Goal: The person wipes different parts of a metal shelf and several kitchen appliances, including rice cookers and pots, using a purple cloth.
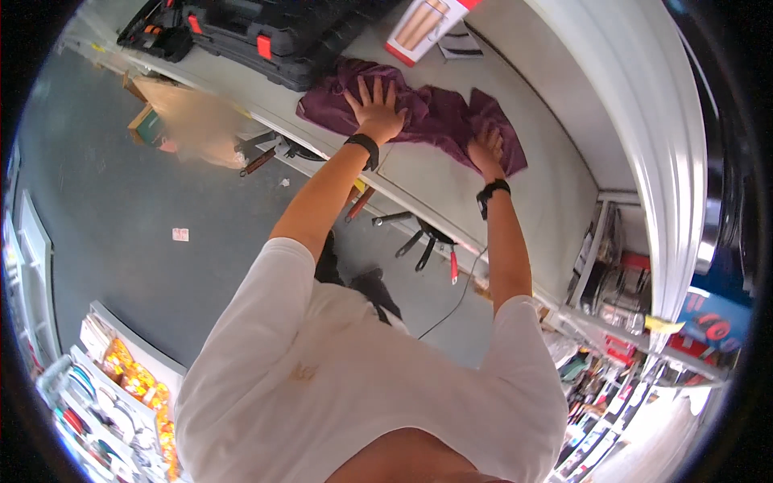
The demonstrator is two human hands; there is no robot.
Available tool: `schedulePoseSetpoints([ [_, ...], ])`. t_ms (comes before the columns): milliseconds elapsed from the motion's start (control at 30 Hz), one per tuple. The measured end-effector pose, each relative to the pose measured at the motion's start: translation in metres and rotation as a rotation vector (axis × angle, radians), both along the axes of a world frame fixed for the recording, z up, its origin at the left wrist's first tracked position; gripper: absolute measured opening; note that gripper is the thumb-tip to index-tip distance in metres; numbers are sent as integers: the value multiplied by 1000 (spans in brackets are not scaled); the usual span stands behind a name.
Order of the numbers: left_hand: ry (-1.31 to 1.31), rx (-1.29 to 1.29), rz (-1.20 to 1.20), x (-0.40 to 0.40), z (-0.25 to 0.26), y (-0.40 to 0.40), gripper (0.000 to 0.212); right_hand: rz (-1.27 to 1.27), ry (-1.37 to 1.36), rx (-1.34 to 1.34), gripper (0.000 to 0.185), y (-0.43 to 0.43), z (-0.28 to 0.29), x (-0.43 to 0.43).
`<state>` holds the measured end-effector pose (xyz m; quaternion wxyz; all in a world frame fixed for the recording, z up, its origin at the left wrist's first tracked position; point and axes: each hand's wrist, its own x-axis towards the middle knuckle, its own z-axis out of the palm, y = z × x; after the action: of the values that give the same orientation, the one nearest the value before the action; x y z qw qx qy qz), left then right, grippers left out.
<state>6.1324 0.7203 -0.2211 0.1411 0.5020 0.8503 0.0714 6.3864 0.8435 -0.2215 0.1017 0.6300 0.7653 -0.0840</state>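
Note:
A crumpled maroon cloth (432, 115) lies across a pale shelf board (501, 223). My left hand (378, 111) rests on the cloth's left part, palm down with the fingers spread. Near the cloth's right end, my right hand (487, 148) presses flat on the fabric, its fingertips partly among the folds. Both wrists wear black bands. Just beyond the cloth stands a white and red box (426, 27) with a picture of bottles on it.
Black plastic tool cases (253, 36) with red latches stand at the shelf's left. Several pan handles (426, 253) stick out below the shelf edge, near a hanging cable (450, 311). A white metal upright (658, 133) curves along the right. Cardboard boxes (145, 121) stand on the lower left.

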Motion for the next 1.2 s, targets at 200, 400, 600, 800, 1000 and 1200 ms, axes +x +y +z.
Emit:
schedulePoseSetpoints([
  [200, -113, -117, -472, -8, 8, -55, 77, 477, 251, 141, 71, -126, -9, 18],
  [400, -179, -80, -265, -15, 15, -15, 93, 88, -432, 136, 56, -94, -7, 145],
  [600, -86, 52, -11, 56, -1, -11, 88, -289, -79, -164, 63, -111, 61, 100],
  [800, -100, -104, -353, 75, 13, -30, 85, -170, 115, 358, 61, -147, 24, 156],
  [1000, -15, -6, -574, 148, 4, 12, 73, -189, 95, 183, 69, -124, 0, 133],
  [1200, -55, 17, -891, 174, -3, -23, 76, 112, 5, -70, 63, -177, 23, 174],
])
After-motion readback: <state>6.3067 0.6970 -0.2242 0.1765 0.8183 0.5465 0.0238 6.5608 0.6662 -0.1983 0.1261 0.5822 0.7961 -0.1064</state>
